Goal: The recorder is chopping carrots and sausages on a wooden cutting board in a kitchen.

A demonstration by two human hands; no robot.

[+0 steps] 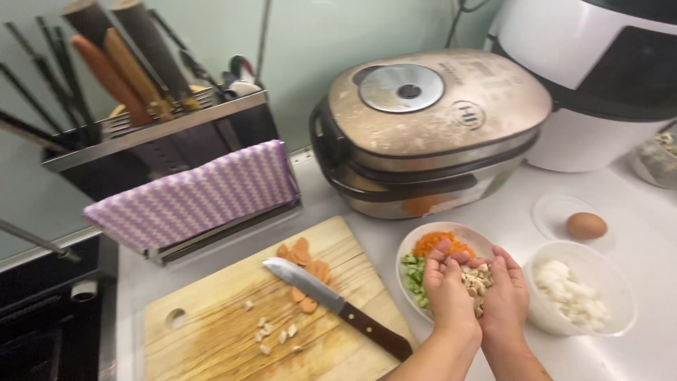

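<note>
My left hand and my right hand are cupped together, palms up, over a white plate. Between them lies a heap of pale chopped pieces. The plate holds diced orange carrot and chopped green vegetable. To the left is a wooden cutting board with a wooden-handled knife lying on it, carrot slices near the blade, and a few pale bits left on the board.
A clear bowl of white chopped pieces sits right of my hands. A brown egg rests on a clear lid. A rice cooker and a white appliance stand behind. A utensil rack with a purple checked cloth is at the left.
</note>
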